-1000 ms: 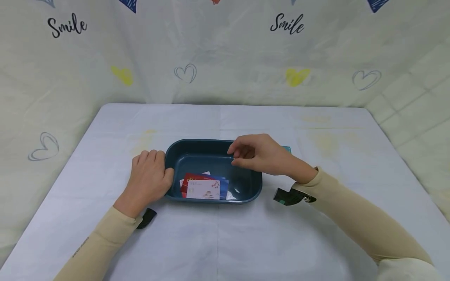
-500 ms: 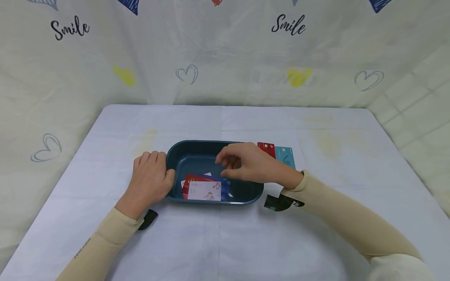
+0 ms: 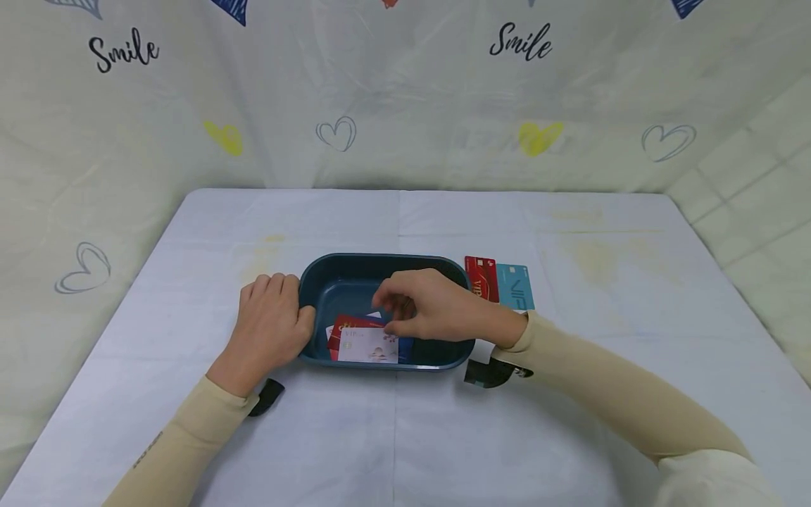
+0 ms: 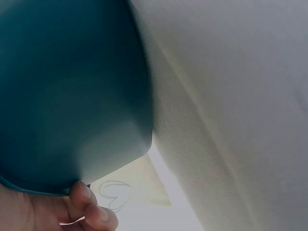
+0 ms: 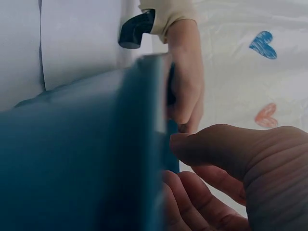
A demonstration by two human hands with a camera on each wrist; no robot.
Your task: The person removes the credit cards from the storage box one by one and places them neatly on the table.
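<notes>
A dark blue plastic bin [image 3: 336,266] sits mid-table, its side wall also filling much of the left wrist view. My left hand [image 3: 269,324] grips the bin's left rim, fingers [image 4: 82,192] curled over the edge. Inside the bin lies a small pile of cards: a white card [image 3: 364,346] on top, a red card [image 3: 342,325] and a blue card [image 3: 405,351] beneath it. Over the bin's right half hovers my right hand [image 3: 427,303], its fingers loosely bent and thumb apart. The thumb tip overlaps the pile's right side; whether it touches is unclear. No held item shows in that hand.
Just right of the bin, a red card [image 3: 481,278] and a teal card [image 3: 516,285] lie side by side on the white-covered table [image 3: 393,436]. A patterned backdrop [image 3: 431,91] hangs behind the table. Black wrist cameras show under both wrists.
My right hand has moved left and toward me, from the bin's right rim to above the card pile. The red and teal cards have come into view behind it. The left hand stays put.
</notes>
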